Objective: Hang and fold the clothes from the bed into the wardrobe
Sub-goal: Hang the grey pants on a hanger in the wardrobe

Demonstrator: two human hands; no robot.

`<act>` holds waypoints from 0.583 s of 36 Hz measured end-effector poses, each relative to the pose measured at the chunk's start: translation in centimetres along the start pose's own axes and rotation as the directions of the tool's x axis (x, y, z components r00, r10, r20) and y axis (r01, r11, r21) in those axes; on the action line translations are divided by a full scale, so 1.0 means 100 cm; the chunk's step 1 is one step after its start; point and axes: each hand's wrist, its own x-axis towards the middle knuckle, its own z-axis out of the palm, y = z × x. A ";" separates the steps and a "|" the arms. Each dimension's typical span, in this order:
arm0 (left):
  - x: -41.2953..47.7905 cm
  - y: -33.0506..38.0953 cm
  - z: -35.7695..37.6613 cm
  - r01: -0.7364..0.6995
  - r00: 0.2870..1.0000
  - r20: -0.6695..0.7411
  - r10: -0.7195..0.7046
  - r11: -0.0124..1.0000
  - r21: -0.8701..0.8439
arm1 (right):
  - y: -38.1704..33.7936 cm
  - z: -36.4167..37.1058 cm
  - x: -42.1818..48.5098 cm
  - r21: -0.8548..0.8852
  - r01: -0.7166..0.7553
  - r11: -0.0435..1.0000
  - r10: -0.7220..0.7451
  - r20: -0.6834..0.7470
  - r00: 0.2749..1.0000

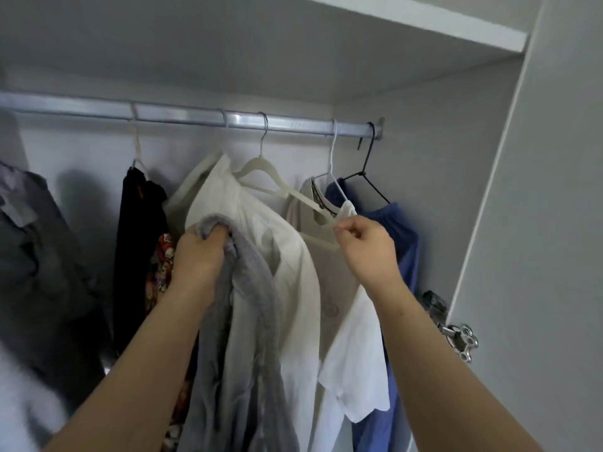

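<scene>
Left hand (pixel 199 256) clamps grey garment (pixel 248 321) — bunched at 9 o'clock of white shirt (pixel 287 256). Right hand (pixel 365 249) pinches cream hanger (pixel 277 181) (lower end), hooked on rail (pixel 195 117).

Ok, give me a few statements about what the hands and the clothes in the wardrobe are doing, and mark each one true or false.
1. The left hand grips a fluffy grey garment. True.
2. The right hand holds nothing. False: it pinches the end of a cream velvet hanger.
3. The cream velvet hanger's hook is on the silver metal rail. True.
4. The black wire hanger lies off the rail. False: it hooks over the rail's right end.
5. A blue garment hangs at the far right. True.
</scene>
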 end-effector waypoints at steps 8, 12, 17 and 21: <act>0.025 0.003 0.001 0.028 1.000 0.018 -0.026 0.993 -0.119 | 0.006 0.034 0.057 -0.293 0.183 0.939 -0.114 0.238 0.965; 0.036 0.000 -0.004 0.024 0.999 -0.031 -0.029 0.987 -0.159 | 0.010 0.051 0.074 -0.105 0.063 0.993 -0.027 0.315 0.949; 0.046 -0.002 -0.008 0.000 0.997 -0.077 -0.016 0.980 -0.201 | 0.011 0.076 0.086 0.091 -0.052 0.994 0.026 0.264 0.964; 0.049 -0.004 -0.010 0.010 0.998 -0.059 -0.025 0.969 -0.246 | 0.011 0.083 0.091 0.088 0.018 0.996 -0.035 0.196 0.980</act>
